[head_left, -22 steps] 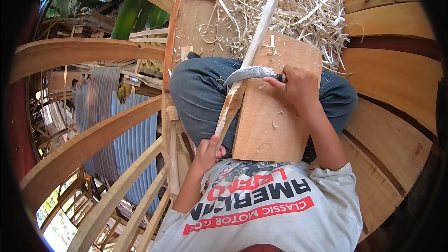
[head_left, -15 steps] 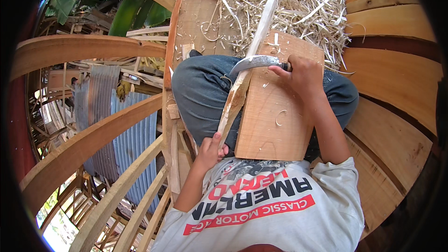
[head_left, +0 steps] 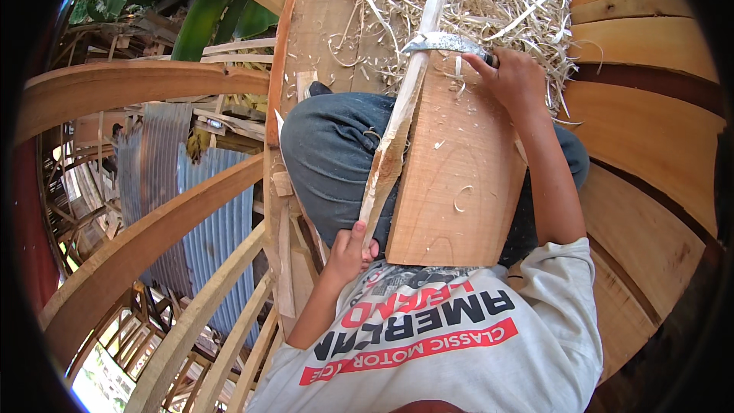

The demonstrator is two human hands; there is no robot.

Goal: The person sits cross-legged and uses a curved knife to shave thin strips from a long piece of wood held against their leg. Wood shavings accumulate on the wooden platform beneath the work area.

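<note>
A long pale wooden stick (head_left: 405, 99) lies along the left edge of a flat wooden board (head_left: 459, 176) that rests across my lap. My left hand (head_left: 350, 251) grips the stick's near end, close to my shirt. Far out at the board's top edge, my right hand (head_left: 516, 76) holds the handle of a curved metal knife (head_left: 443, 43). Its blade crosses the stick there. A few curled shavings lie on the board.
A thick pile of pale wood shavings (head_left: 489, 0) covers the planks beyond the board. Curved wooden ribs (head_left: 130, 252) sweep away on the left, with corrugated metal sheet (head_left: 206, 222) below them. Broad curved planks (head_left: 650, 153) rise on the right. Green leaves show at top left.
My right hand has pushed the knife away from me along the stick, from the board's middle to its far edge. My left hand has stayed on the stick's near end.
</note>
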